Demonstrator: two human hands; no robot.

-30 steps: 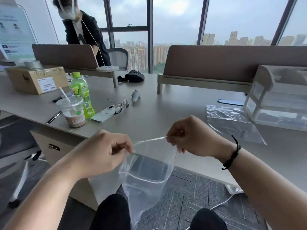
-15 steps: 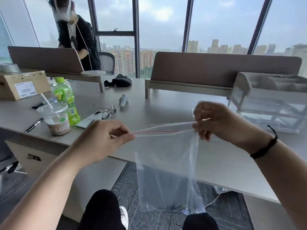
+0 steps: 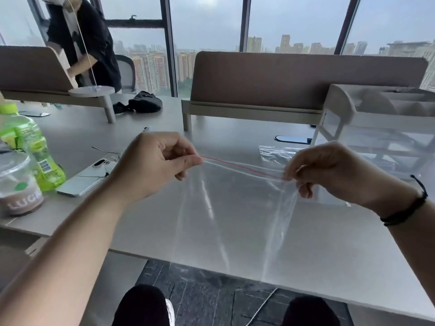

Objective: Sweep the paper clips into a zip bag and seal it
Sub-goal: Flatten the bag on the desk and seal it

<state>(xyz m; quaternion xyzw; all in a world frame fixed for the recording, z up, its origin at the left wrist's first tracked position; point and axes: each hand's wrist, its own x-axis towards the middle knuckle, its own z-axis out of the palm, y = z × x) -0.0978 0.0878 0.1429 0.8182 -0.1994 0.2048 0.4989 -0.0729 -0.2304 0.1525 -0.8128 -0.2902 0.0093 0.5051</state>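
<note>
I am looking out over a high office with tall windows and a grey city skyline, and below them a long grey desk (image 3: 146,222) is running across my view, its near edge cutting just above my knees. A brown divider panel (image 3: 306,78) is standing at the far side, with a white tiered tray rack (image 3: 376,128) at the right.

The zip bag (image 3: 230,208) is hanging in front of me, between my two hands and over the near part of the desk, its body drooping down past the desk edge. Its long top edge, marked by the red zip line (image 3: 240,166), is running left to right and tilting slightly down toward the right. My left hand (image 3: 155,165) is pinching the left end of that strip between thumb and fingers; my right hand (image 3: 329,172) is pinching the right end, fingers curled. Both are equally near it, one at each corner.

I am judging that the seal is the step in hand, so the next move would run along that strip from one hand toward the other. I cannot make out any paper clips, inside the bag or on the desk.

A second clear bag (image 3: 275,152) is lying flat on the desk beyond my right hand. At the left, a green bottle (image 3: 30,147), a lidded plastic cup (image 3: 17,184) and a phone (image 3: 82,180) are sitting together.
</note>
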